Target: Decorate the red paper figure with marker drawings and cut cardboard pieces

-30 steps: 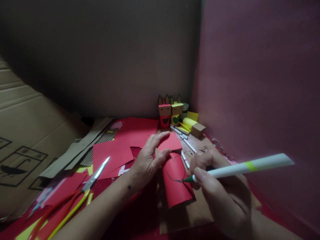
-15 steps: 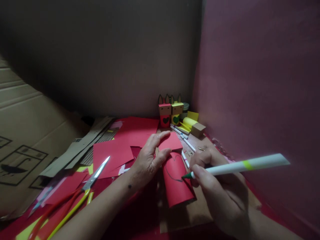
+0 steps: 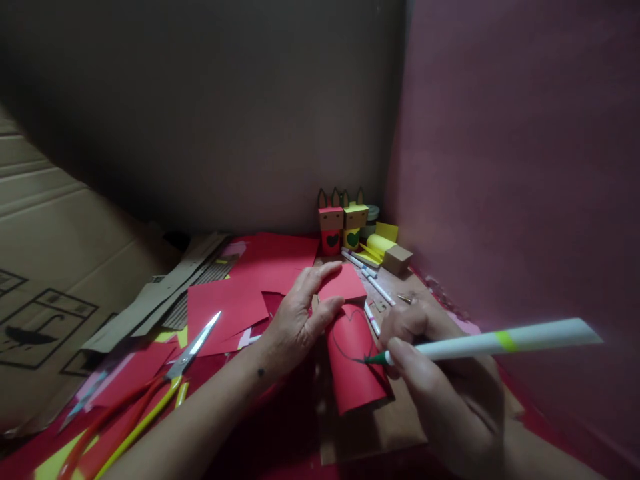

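A red paper tube [image 3: 356, 385] with a red-topped box head [image 3: 345, 283] lies on a piece of brown cardboard [image 3: 395, 423]. My left hand [image 3: 297, 317] grips the figure at the head, thumb on one side and fingers across the far side. In my right hand [image 3: 445, 393] is a white felt-tip marker [image 3: 465, 347] with a yellow-green band, pinched near its green tip. That tip touches the tube at the lower part of a dark heart outline drawn on it. My right fingers partly cover the tube's right side.
Red-handled scissors [image 3: 187, 357] lie open at left, beside red paper sheets [image 3: 227, 310] and cardboard strips [image 3: 150, 313]. Two finished-looking paper figures [image 3: 331, 223] stand at the back, near a yellow tube figure [image 3: 383, 245] lying down. Several markers [image 3: 381, 290] lie behind my right hand. Walls close off back and right.
My right hand and the marker have shifted slightly down, and the marker's back end has swung right and lower. My left hand and the red figure have hardly moved.
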The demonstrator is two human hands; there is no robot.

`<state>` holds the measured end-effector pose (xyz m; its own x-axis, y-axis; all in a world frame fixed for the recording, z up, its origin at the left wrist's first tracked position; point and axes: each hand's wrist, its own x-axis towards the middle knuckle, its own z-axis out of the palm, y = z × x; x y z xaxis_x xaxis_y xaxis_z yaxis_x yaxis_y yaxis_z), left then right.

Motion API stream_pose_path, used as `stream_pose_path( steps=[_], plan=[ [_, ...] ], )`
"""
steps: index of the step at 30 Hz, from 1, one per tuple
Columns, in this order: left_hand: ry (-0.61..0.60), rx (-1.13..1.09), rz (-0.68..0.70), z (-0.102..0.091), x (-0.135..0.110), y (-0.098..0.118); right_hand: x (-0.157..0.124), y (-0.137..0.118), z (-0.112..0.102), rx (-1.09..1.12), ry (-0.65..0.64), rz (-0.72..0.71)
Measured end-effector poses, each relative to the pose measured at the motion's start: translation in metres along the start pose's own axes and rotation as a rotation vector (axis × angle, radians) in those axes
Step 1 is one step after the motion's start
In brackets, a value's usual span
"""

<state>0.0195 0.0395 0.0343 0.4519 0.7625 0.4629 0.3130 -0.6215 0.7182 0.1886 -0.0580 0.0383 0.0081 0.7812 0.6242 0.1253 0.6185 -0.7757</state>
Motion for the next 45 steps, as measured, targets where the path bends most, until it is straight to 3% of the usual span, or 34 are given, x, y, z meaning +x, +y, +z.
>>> stream_pose_path(
  steps=[6,14,20,27,35,41,45],
  plan=[
    [-0.007,0.003,0.013,-0.0008,0.0002,0.0010,0.0053,0.0000,0.0012,-0.082,0.090,-0.025],
    [-0.006,0.001,0.009,-0.0009,-0.0007,0.0014,0.0027,-0.0013,-0.0003,-0.049,0.034,-0.016],
    [-0.006,0.011,0.004,-0.0010,-0.0005,0.0010,0.0065,0.0001,0.0009,-0.103,0.095,-0.033],
    [-0.001,0.007,0.017,-0.0006,-0.0003,0.0019,0.0055,-0.0004,-0.0004,-0.054,0.030,-0.062],
    [-0.004,0.002,0.000,-0.0011,-0.0004,0.0023,0.0070,0.0027,0.0005,-0.114,0.118,0.001],
    [0.003,0.001,0.005,-0.0006,-0.0004,0.0021,0.0068,-0.0020,-0.0009,-0.035,0.054,-0.048],
    [-0.003,0.011,0.009,-0.0008,-0.0003,0.0014,0.0052,0.0016,-0.0020,-0.086,0.089,-0.001]
  ],
)
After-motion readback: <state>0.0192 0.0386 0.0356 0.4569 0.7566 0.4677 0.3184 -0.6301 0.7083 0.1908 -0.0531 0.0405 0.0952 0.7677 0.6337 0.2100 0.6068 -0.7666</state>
